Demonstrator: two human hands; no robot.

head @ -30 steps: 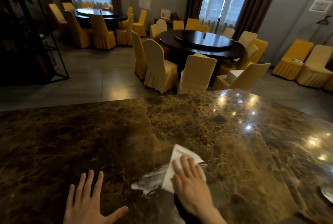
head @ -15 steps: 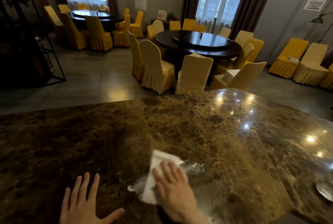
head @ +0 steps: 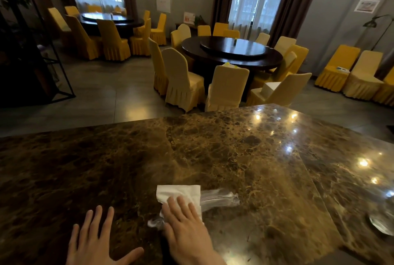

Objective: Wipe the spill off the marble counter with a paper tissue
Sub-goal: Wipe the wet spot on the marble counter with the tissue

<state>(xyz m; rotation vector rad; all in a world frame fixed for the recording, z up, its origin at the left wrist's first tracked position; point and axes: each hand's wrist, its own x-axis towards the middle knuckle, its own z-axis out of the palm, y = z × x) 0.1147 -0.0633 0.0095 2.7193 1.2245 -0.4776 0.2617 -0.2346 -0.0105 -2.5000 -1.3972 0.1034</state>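
Note:
A white paper tissue (head: 181, 193) lies flat on the brown marble counter (head: 106, 168) near its front edge. My right hand (head: 187, 228) presses down on the tissue's near half with the fingers spread. A wet, streaky smear of spill (head: 219, 197) shows just right of the tissue, and a small wet patch (head: 154, 223) sits at its lower left. My left hand (head: 96, 241) rests flat on the counter to the left, fingers apart, holding nothing.
A shiny dish-like object (head: 381, 224) sits at the counter's right edge. Beyond the counter are round dark dining tables (head: 232, 53) ringed by yellow-covered chairs (head: 181, 79). A black metal shelf frame (head: 53, 51) stands at the left.
My right hand has slid the tissue leftward across the counter, leaving a wet streak to its right. The left hand has stayed flat in place.

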